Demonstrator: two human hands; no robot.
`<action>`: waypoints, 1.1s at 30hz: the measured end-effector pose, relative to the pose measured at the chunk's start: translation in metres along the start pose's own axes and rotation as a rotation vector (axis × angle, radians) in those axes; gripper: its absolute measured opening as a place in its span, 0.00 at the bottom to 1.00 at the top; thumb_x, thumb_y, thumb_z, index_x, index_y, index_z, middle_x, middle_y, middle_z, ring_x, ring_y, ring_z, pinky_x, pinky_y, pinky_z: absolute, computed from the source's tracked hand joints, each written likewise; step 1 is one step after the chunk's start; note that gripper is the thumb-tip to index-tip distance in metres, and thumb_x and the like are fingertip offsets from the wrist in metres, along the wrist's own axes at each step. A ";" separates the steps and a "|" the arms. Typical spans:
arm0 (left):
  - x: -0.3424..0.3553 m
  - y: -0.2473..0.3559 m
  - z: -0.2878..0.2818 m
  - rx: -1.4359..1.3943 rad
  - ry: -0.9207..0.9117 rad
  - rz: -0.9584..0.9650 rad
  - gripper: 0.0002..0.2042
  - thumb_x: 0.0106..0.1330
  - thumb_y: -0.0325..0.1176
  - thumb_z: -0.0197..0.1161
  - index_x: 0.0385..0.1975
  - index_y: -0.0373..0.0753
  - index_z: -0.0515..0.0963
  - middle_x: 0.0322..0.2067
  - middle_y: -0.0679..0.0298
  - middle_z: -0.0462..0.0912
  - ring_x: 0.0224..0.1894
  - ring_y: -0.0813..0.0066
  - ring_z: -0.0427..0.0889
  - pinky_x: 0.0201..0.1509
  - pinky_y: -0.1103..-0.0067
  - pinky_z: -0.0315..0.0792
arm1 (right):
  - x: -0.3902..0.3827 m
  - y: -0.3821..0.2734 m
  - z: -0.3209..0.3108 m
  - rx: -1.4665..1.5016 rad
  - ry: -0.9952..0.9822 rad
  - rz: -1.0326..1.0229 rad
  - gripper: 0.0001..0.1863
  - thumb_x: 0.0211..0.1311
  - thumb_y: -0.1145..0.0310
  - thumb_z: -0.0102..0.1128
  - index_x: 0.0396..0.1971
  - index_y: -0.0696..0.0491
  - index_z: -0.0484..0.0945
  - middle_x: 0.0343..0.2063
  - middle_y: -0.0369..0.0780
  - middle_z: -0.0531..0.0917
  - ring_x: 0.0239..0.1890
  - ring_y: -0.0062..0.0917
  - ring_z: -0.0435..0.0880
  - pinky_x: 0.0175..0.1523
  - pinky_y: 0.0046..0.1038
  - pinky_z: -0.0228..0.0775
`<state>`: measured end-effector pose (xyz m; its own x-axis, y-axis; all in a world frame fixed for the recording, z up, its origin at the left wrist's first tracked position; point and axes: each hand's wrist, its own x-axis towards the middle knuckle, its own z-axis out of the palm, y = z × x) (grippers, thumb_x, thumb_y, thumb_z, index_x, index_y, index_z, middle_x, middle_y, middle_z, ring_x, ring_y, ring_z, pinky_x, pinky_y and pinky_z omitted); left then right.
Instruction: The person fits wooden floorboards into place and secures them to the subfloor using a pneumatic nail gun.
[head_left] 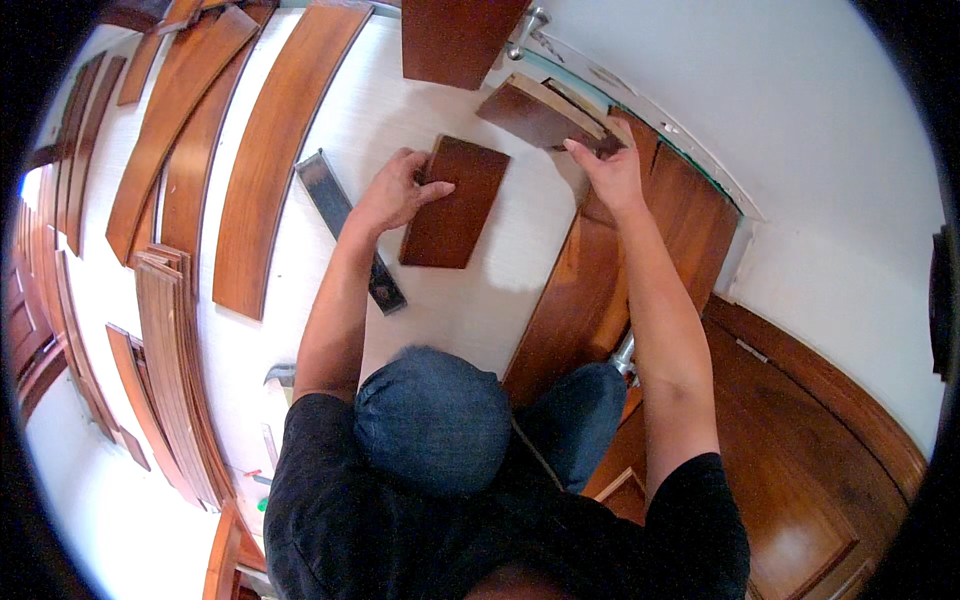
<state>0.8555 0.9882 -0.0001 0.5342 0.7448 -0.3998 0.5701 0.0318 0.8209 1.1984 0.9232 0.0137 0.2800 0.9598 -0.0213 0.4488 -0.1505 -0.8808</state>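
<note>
My left hand [397,190] is closed on the left edge of a short reddish-brown floorboard piece [460,205], with the thumb on its top face. Near the wall, my right hand [612,172] grips the right end of another short board [530,112], which is tilted so that its pale cut edge shows. Behind that board a second thin edge is visible, partly hidden by my fingers. A dark flat bar [325,195] lies on the pale floor and passes beneath my left forearm.
Laid brown floorboards [570,290] run along the white wall [830,130] at my right. Loose long planks [285,160] and a stack of planks [165,300] lie to the left. Metal pipes [525,35] rise by the wall. A wooden door [780,450] stands at lower right.
</note>
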 end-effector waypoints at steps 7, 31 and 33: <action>0.030 0.039 -0.011 -0.320 -0.008 0.418 0.18 0.65 0.36 0.72 0.52 0.36 0.81 0.44 0.60 0.85 0.46 0.71 0.82 0.54 0.73 0.76 | -0.004 -0.007 0.001 0.128 -0.019 0.053 0.30 0.53 0.68 0.79 0.53 0.57 0.71 0.44 0.40 0.84 0.49 0.24 0.82 0.56 0.27 0.75; 0.105 0.039 0.031 -0.377 0.044 0.551 0.37 0.63 0.37 0.75 0.68 0.36 0.62 0.49 0.59 0.85 0.53 0.69 0.84 0.61 0.71 0.77 | -0.001 0.005 -0.004 0.068 -0.052 -0.022 0.28 0.51 0.73 0.72 0.53 0.56 0.72 0.46 0.38 0.80 0.51 0.26 0.79 0.60 0.28 0.71; 0.106 0.040 0.031 -0.366 0.040 0.574 0.35 0.64 0.36 0.74 0.67 0.36 0.62 0.48 0.59 0.85 0.52 0.70 0.84 0.60 0.71 0.77 | -0.001 0.007 -0.005 0.046 -0.042 -0.051 0.28 0.51 0.74 0.72 0.53 0.55 0.72 0.46 0.38 0.80 0.51 0.26 0.79 0.60 0.28 0.71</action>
<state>0.9546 1.0475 -0.0222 0.6617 0.7346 0.1498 -0.0482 -0.1578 0.9863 1.2053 0.9195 0.0093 0.2213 0.9752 0.0050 0.4221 -0.0911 -0.9019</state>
